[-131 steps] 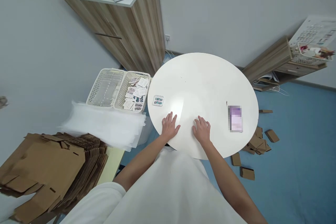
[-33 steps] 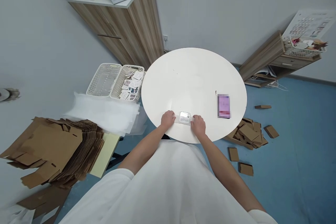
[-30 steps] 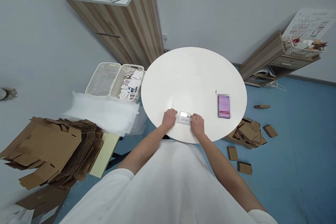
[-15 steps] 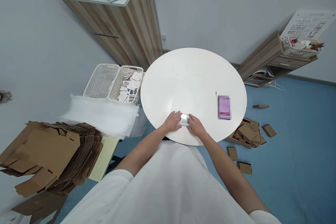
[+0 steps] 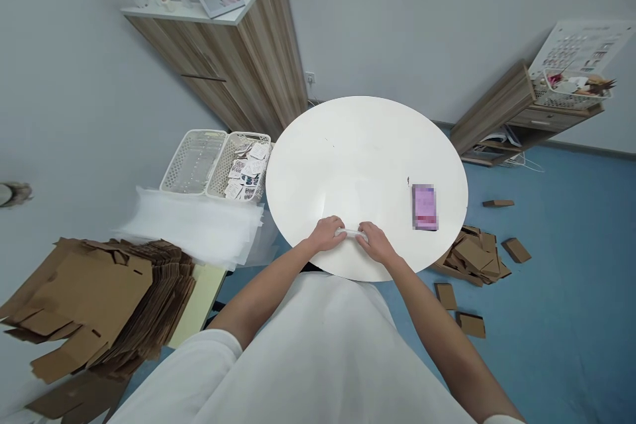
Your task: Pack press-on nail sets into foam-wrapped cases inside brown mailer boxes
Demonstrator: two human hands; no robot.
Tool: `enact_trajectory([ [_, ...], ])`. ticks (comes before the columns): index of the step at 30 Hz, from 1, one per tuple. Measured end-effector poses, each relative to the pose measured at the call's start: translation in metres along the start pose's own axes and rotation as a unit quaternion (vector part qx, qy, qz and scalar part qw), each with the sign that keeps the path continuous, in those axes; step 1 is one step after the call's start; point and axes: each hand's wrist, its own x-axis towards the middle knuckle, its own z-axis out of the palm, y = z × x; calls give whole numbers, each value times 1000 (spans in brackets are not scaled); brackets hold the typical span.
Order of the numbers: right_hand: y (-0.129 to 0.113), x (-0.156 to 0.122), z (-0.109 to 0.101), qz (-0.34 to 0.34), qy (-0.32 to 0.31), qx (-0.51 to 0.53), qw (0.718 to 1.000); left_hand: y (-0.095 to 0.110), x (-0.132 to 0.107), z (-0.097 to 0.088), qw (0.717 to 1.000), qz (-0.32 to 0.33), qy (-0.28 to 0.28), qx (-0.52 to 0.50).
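Observation:
A small, thin, whitish packet [image 5: 352, 233] is between my hands near the front edge of the white oval table [image 5: 365, 146]. It shows edge-on as a narrow strip, so its face and contents are hidden. My left hand [image 5: 327, 233] grips its left end, fingers curled. At the other end my right hand [image 5: 376, 242] holds it between thumb and fingers. To the right on the tabletop lies a flat pink-purple item [image 5: 424, 207], blurred into blocks.
Left of the table stand a basket with cards [image 5: 247, 169], a basket of clear packs [image 5: 191, 162], translucent sheets [image 5: 193, 222] and stacked flat cardboard [image 5: 94, 298]. Small brown boxes [image 5: 472, 255] lie on the floor at right. A wooden cabinet [image 5: 238, 66] stands behind.
The packet has turned from showing its shiny face to showing its edge. Both hands have curled more tightly around its ends. The view has shifted slightly.

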Motion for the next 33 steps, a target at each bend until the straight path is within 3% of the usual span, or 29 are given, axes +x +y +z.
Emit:
enact_trajectory([
  [3,5,11,-1,52,12,26,998,-4,8,-1,999,-38,7,12],
  [10,12,28,2,157,-23,126,979,-19,20,-3,990,-74,-89,-74],
  [13,16,31,6,187,-24,148,971,-24,24,0,986,-114,-89,-83],
  [18,21,31,12,220,3,133,966,-29,26,4,978,-198,-59,-38],
  [22,24,31,12,224,2,109,969,-31,24,0,975,-211,-65,-13],
  [25,28,27,13,249,32,41,967,-32,20,-4,971,-230,-59,6],
  [27,29,21,13,251,73,-23,965,-31,15,-6,969,-242,-27,37],
  [30,26,12,14,185,128,-92,970,-25,7,-6,975,-188,59,100],
  [33,17,7,17,56,99,-104,988,-16,2,-2,986,-41,82,138],
])
